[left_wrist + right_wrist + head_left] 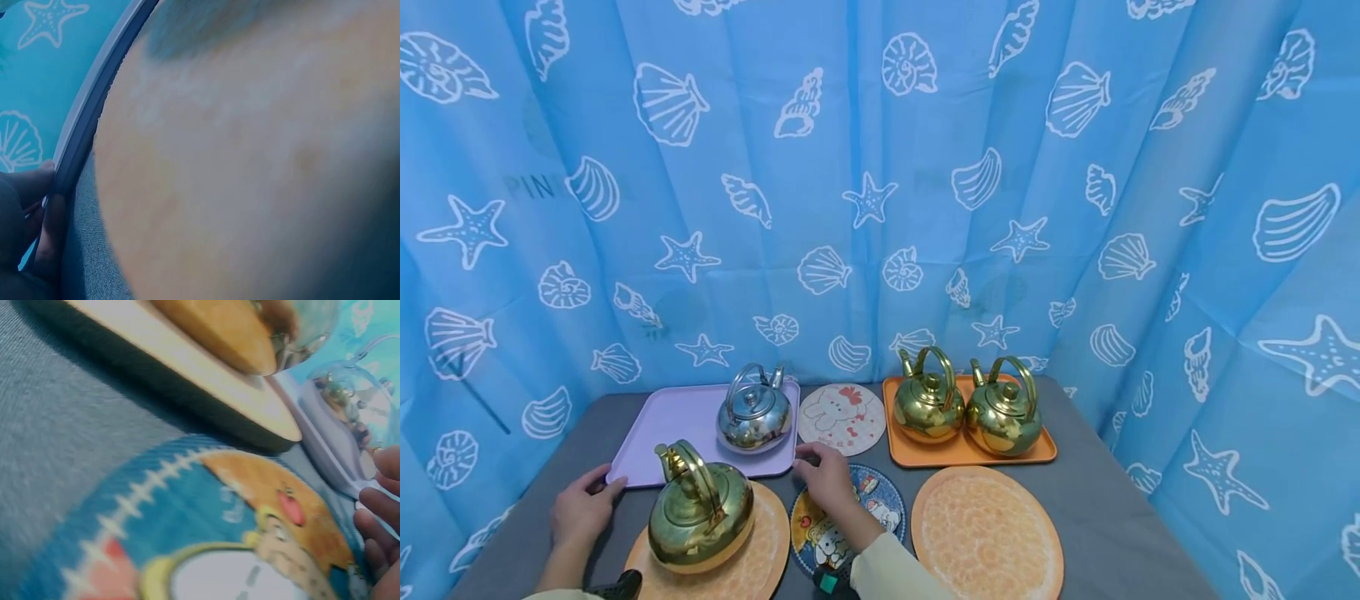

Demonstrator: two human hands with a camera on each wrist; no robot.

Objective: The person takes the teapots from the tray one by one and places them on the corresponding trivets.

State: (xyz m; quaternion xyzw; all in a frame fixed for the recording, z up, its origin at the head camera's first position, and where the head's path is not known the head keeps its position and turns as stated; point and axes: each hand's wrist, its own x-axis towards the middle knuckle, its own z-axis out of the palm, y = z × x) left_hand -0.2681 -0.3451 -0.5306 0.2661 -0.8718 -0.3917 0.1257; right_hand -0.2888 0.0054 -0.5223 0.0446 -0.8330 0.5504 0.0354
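A purple tray (673, 425) lies at the back left, with a silver kettle (754, 417) on its right part. My left hand (582, 508) grips the tray's front left corner; in the left wrist view, fingers (51, 234) and thumb pinch its rim (94, 94). At the front right corner, my right hand (831, 483) holds the tray's edge; the right wrist view shows the fingers (381, 515) against the rim (331, 465), partly cut off. Between the hands a gold kettle (700, 517) stands on a round orange mat (769, 533), in front of the tray.
A round blue cartoon mat (880, 492) lies under the right forearm. Behind it is a round rabbit mat (841, 421). To the right, an orange tray (973, 458) bears two gold kettles (928, 408), with another round orange mat (988, 533) before it. A blue curtain (865, 125) encloses the table.
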